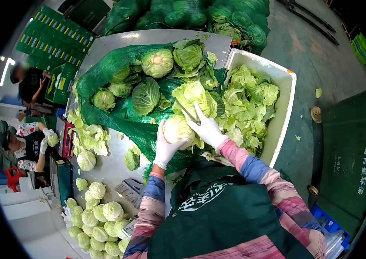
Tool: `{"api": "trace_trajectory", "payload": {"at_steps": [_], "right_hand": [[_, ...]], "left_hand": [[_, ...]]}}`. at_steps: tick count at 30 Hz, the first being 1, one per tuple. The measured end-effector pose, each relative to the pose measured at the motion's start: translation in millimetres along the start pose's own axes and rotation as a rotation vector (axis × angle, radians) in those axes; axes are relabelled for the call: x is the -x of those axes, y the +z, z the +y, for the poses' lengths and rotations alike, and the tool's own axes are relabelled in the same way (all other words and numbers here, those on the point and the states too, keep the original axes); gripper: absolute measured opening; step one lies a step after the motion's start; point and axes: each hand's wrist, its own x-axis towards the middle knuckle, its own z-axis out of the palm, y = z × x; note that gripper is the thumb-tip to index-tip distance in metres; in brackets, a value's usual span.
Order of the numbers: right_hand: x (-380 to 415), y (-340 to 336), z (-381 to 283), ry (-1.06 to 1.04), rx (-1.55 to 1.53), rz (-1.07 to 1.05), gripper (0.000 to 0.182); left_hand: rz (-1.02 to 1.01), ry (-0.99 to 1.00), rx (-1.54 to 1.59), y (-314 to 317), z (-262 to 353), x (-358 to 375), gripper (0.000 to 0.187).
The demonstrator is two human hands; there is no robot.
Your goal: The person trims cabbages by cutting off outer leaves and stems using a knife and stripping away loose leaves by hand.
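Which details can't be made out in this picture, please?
- Handle of the blade: head view, hidden by the right hand.
- Underside of the cabbage in the left hand: head view, turned away from the camera.
- Floor of the white box: head view, covered by loose leaves.
- Print on the small label: head view, too small.

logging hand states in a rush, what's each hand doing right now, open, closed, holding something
left hand: partly closed, fingers cupped against the pale cabbage
right hand: closed on what looks like a knife
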Motion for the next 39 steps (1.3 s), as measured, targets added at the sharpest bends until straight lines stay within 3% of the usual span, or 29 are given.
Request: {"api": "trace_trajectory", "payload": {"at_steps": [2, 4, 5, 6, 7, 8, 10, 12, 14, 16, 17, 18, 20, 22, 24, 25, 26, 27, 29, 32, 36, 38, 39], "right_hand": [[-12, 2, 7, 0.191, 0.018, -0.041, 0.082], [-20, 1, 33, 0.217, 0.233, 0.001, 0.079], [-28, -3, 55, 0.273, 0.23, -0.016, 0.079], [-29, -3, 78, 0.23, 0.223, 0.135, 0.079], [-29, -21, 77, 0.361, 0.022, 0.182, 0.08], [-16, -55, 33, 0.542, -0.273, 0.234, 0.08], [-15, -64, 33, 0.27, 0.047, 0.335, 0.084], [0, -64, -23, 0.016, -0.167, 0.266, 0.086], [15, -45, -56, -0.406, -0.108, 0.267, 0.086], [29, -42, -85, -0.446, 0.07, 0.142, 0.08], [19, -33, -73, -0.472, 0.038, 0.176, 0.065], [6, -26, -52, -0.475, -0.111, 0.185, 0.047], [-11, -52, -39, -0.067, -0.164, 0.168, 0.038], [-23, -76, -1, 0.092, 0.174, 0.251, 0.036], [-12, -89, 4, -0.02, 0.311, 0.299, 0.042], [-5, -86, -8, 0.031, 0.171, 0.209, 0.053], [-2, -68, -8, -0.182, -0.005, 0.242, 0.066], [12, -71, -38, -0.082, -0.228, 0.007, 0.072], [24, -58, -60, -0.095, -0.352, -0.173, 0.08], [25, -43, -56, 0.038, -0.751, -0.274, 0.079], [32, -47, -61, -0.109, -0.694, -0.169, 0.066], [33, -53, -65, 0.05, -0.753, -0.191, 0.051], [34, -55, -69, 0.096, -0.704, -0.178, 0.061]], "left_hand": [[-0.05, -0.096, 0.272, -9, -9, -5, 0.094], [-0.099, -0.313, 0.725, -22, -3, -3, 0.083], [-0.092, -0.305, 0.716, -27, -3, -1, 0.083], [-0.163, -0.37, 1.044, -30, -4, 1, 0.079], [-0.238, -0.432, 1.373, -31, -4, 5, 0.076], [-0.16, -0.379, 1.412, -27, 1, 12, 0.08], [-0.093, -0.395, 1.544, -22, 20, 19, 0.077], [-0.072, -0.373, 1.496, -9, 28, 19, 0.076], [-0.061, -0.343, 1.454, 2, 31, 15, 0.076], [-0.168, -0.225, 1.122, 10, 21, 12, 0.079], [-0.185, -0.224, 1.095, 10, 10, 13, 0.081], [-0.186, -0.221, 1.091, 8, 21, 17, 0.081], [-0.105, -0.348, 1.281, 2, 51, 28, 0.085], [-0.103, -0.412, 1.384, -3, 38, 36, 0.085], [-0.143, -0.443, 1.618, -5, 28, 36, 0.084], [-0.162, -0.45, 1.697, -5, 24, 35, 0.083], [-0.182, -0.459, 1.775, -6, 20, 34, 0.083], [-0.237, -0.469, 1.889, -3, 17, 31, 0.083], [-0.297, -0.473, 2.004, 2, 21, 28, 0.083], [-0.355, -0.379, 1.982, -1, 35, 29, 0.083], [-0.303, -0.393, 1.518, -19, 67, 29, 0.085], [-0.239, -0.398, 1.421, -21, 63, 22, 0.084], [-0.191, -0.231, 1.043, -19, 51, 19, 0.078]]}}
